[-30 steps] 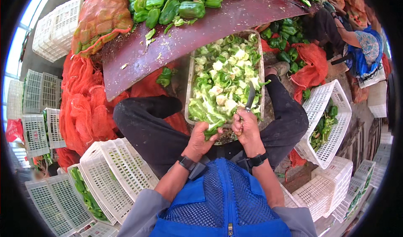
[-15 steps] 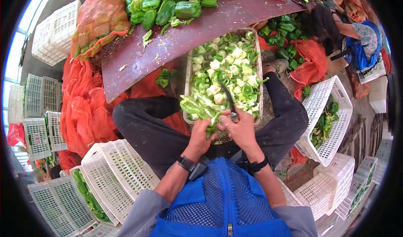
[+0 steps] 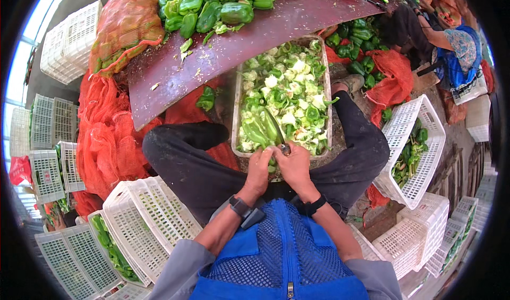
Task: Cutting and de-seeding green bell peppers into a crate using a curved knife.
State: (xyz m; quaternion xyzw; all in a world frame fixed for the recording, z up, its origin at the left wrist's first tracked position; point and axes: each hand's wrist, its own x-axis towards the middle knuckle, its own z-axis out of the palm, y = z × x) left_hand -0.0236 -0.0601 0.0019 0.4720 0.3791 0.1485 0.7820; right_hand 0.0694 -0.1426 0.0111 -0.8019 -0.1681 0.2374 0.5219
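Observation:
In my right hand (image 3: 295,166), closed round its handle, is a knife (image 3: 273,124) with a dark curved blade pointing away from me. A cut green pepper (image 3: 255,132) lies along the blade's left side. My left hand (image 3: 258,170) is closed on the near end of that pepper, its fingertips meeting those of the right hand. Both hands are over the near edge of a white rectangular tub (image 3: 330,116) between my legs. Pale pepper cores and green scraps (image 3: 297,95) fill the tub.
A dark red board (image 3: 313,7) holds a heap of green peppers (image 3: 212,7). Red mesh sacks (image 3: 109,135) lie at left, beside a filled sack (image 3: 127,23). White crates (image 3: 154,215) stand on both sides; one at right (image 3: 433,135) holds peppers. Another person (image 3: 462,50) sits far right.
The knife blade has swung down and to the left, against the pepper. The pepper has turned to point more directly away from me, and my hands have come together.

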